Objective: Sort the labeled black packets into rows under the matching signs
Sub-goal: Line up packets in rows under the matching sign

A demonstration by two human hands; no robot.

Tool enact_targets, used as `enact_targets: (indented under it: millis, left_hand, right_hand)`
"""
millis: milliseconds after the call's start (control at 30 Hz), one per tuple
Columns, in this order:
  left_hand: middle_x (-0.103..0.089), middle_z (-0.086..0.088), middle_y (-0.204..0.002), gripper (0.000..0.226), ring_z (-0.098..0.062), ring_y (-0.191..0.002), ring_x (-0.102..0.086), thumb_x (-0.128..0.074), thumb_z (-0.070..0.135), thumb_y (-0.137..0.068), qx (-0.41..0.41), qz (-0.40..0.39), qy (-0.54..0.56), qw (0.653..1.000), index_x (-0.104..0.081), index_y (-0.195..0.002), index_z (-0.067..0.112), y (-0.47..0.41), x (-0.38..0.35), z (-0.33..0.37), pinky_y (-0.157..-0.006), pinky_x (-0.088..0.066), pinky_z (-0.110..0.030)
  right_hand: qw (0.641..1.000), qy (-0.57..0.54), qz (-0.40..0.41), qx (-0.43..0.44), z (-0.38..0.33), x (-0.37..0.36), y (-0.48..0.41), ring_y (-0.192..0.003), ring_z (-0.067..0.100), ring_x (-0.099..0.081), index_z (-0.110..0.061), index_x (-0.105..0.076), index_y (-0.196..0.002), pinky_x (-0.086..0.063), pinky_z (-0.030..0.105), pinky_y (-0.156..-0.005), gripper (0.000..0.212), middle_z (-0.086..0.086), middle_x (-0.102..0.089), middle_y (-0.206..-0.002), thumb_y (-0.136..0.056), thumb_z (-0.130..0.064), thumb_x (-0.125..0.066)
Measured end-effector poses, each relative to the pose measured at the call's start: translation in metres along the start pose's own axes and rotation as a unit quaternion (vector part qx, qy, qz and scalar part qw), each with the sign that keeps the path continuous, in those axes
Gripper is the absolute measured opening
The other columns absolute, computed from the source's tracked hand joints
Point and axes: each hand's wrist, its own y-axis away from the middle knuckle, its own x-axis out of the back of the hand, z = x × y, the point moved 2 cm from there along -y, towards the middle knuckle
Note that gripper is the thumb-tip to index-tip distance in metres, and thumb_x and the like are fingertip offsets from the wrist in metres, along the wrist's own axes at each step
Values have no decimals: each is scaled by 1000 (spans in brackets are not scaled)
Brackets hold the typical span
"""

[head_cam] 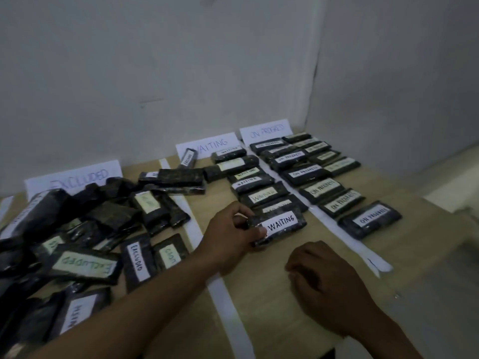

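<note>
1. One head-worn wide-angle view only; no second view shares the scene.
2. It looks forward and down across the table [324, 257] toward the white wall [155, 73].
3. Close range: both forearms enter from the bottom edge.

Packets [277, 226] lower centre: glossy black plastic wrap, crinkled, matt white paper labels. Table [272, 294]: smooth matt light wood-look top, white strips [228, 304] look like paper. Signs [207, 146] mid-frame: plain matt paper.
</note>
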Motion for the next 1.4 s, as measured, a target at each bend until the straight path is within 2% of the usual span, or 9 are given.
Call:
enact_targets:
  millis: [67, 133, 267, 633, 900, 1033, 1167, 1233, 1400]
  left_hand:
    - [-71, 0, -83, 28, -6, -73, -66, -83, 17, -72, -18, 5, -42, 999, -61, -89, 19, -1, -18, -2, -67, -57, -30]
    - [-65, 6, -84, 27, 1, -67, -58, -84, 24, -71, -53, 41, -111, 992, -63, -88, 23, -4, -30, 1, -60, -47, -12]
    - [-52, 10, -98, 36, 7, -83, -49, -83, 32, -71, -99, 84, -187, 974, -65, -101, 26, -9, -39, 1, -68, -36, -1]
    - [-48, 15, -100, 36, 2, -71, -48, -73, 40, -80, -171, 20, -233, 957, -68, -114, 29, -6, -42, -10, -65, -39, -18]
    - [-48, 11, -101, 28, 3, -77, -50, -73, 39, -81, -160, 8, -197, 967, -67, -106, 28, 3, -35, -1, -70, -39, -11]
    - [-54, 9, -102, 14, -4, -78, -56, -71, 31, -84, -168, -34, -215, 961, -69, -97, 27, 25, -6, 11, -71, -46, -17]
    - [-61, 12, -97, 13, -4, -82, -59, -68, 25, -88, -170, -33, -275, 946, -69, -100, 25, 53, 49, 16, -70, -46, -15]
    - [-64, 14, -94, 13, -3, -83, -60, -66, 22, -89, -160, -4, -310, 937, -68, -101, 28, 67, 84, 16, -69, -44, -11]
    - [-65, 17, -88, 15, 3, -84, -59, -69, 17, -86, -117, 128, -361, 917, -69, -95, 29, 107, 185, 11, -67, -40, -5]
  right_hand:
    - [1000, 10, 14, -5, 0, 1, 3, -85, 0, -52, -28, -63, -83, -43, 19, -67, 13, -18, -55, -89, -78, -25, -52]
    - [1000, 20, 22, -4, 0, 0, 4, -85, 2, -52, -27, -64, -83, -42, 20, -66, 16, -17, -56, -88, -77, -26, -50]
    - [999, 20, 27, -8, 0, -1, 4, -86, 2, -51, -26, -64, -85, -41, 18, -65, 17, -17, -56, -90, -77, -26, -49]
    - [999, 31, 41, -6, 0, -2, 5, -86, 4, -53, -26, -66, -86, -42, 19, -67, 17, -16, -56, -90, -78, -26, -50]
    - [999, 38, 36, 2, -3, -3, 3, -84, 3, -52, -27, -65, -86, -42, 19, -65, 15, -17, -56, -88, -79, -28, -52]
    - [999, 11, 22, 29, -18, -9, -4, -81, 0, -49, -27, -66, -86, -35, 12, -63, 15, -16, -55, -86, -81, -28, -52]
    - [993, -16, -18, 115, -59, -30, -24, -76, 5, -50, -23, -65, -84, -42, 24, -61, 15, -11, -57, -82, -82, -26, -51]
    - [986, -28, -44, 161, -81, -47, -39, -77, 9, -51, -23, -63, -83, -45, 30, -62, 14, -9, -57, -81, -85, -26, -50]
    - [966, -50, -71, 243, -139, -94, -85, -83, 13, -52, -21, -64, -90, -40, 28, -61, 19, -5, -58, -87, -87, -30, -48]
